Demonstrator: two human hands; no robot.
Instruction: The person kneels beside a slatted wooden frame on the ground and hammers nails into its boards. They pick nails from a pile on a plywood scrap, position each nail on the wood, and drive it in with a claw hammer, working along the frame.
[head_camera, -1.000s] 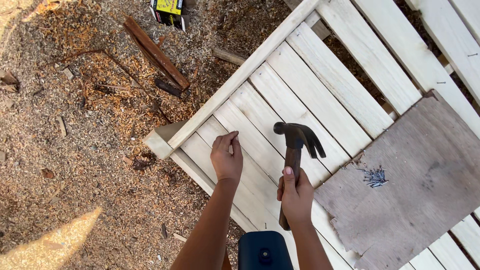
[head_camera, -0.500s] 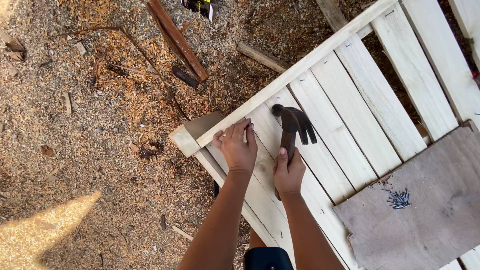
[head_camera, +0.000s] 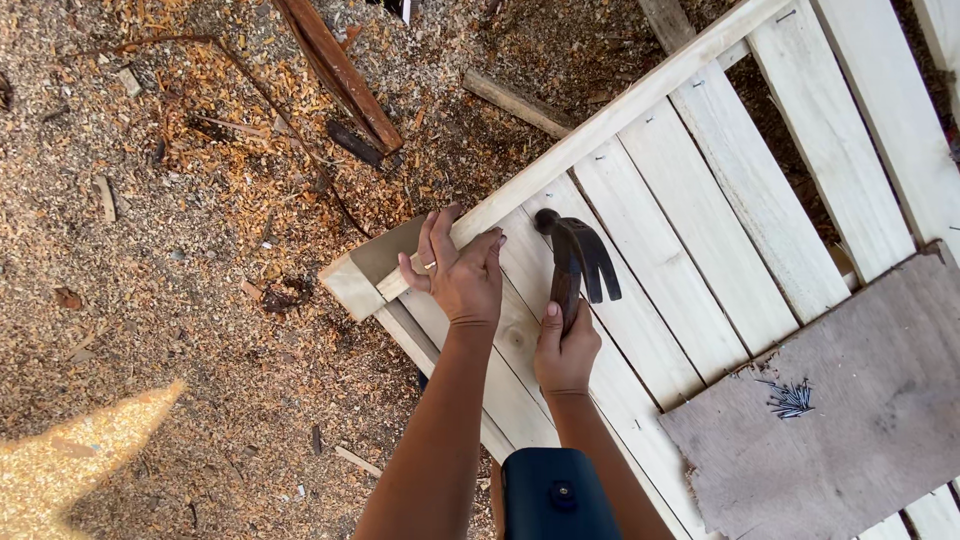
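Sawdust and wood chips cover the ground across the left of the frame. At centre, the right hand (head_camera: 565, 350) is clenched around the handle of a claw hammer (head_camera: 578, 262), its head lying over the pale wooden pallet (head_camera: 720, 200). Just left, the left hand (head_camera: 458, 272) presses on the diagonal edge rail (head_camera: 600, 125), fingers spread, grasping nothing. Lower right, a grey board (head_camera: 860, 440) carries a small heap of nails (head_camera: 790, 398). Reddish scrap wood (head_camera: 340, 70) lies upper centre.

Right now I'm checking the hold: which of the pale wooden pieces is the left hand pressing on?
The left hand presses the long thin pale wooden strip laid diagonally across the wide pale slats, near its lower end; it alone crosses them.
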